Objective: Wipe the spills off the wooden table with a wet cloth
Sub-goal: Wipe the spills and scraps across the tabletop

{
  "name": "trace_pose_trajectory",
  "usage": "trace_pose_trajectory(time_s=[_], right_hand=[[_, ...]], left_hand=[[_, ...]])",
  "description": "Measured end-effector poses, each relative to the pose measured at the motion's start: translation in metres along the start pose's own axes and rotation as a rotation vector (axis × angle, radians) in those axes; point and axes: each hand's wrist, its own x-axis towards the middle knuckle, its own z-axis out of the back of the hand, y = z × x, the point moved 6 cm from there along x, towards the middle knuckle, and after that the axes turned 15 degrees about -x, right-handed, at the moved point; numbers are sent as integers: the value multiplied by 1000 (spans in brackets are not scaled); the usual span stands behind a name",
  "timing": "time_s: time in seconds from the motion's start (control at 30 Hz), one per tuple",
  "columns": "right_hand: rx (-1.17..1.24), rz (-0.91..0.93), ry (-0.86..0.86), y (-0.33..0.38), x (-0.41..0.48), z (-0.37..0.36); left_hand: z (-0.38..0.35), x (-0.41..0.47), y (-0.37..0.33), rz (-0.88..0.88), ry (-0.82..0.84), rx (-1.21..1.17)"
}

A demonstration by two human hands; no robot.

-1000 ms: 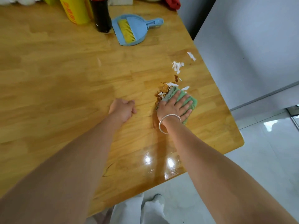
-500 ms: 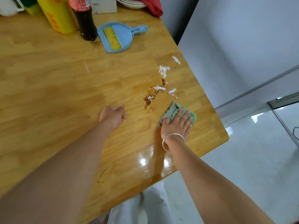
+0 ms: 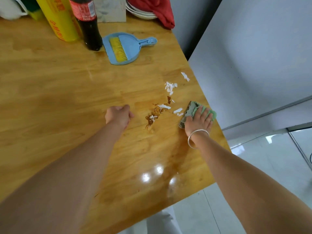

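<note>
Green cloth [image 3: 190,109] is pressed flat near the right edge of the wooden surface [image 3: 50,98] by the right hand [image 3: 199,121], fingers spread. Brown spill [image 3: 154,114] and white scraps [image 3: 169,86] are seen just left of it. Left hand [image 3: 119,116] is fisted, nothing held.

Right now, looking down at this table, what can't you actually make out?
Head view only:
Green cloth: its middle is hidden under the right hand.
Cola bottle and yellow container: tops cut off by the upper edge.
White plates: mostly covered by a red cloth, also cut off above.
Brown spill: too blurred to say what it is.
</note>
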Motion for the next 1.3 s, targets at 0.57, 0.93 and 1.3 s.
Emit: trace_pose_trajectory(time_s=[0.57, 0.93, 1.3], right_hand=[[489, 438, -3, 39, 128, 73], [77, 757, -205, 79, 138, 84], [29, 954, -146, 98, 72, 60]], left_hand=[[-10, 19, -12, -14, -193, 95], [-9, 22, -10, 22, -215, 109], [-11, 17, -15, 13, -168, 128]])
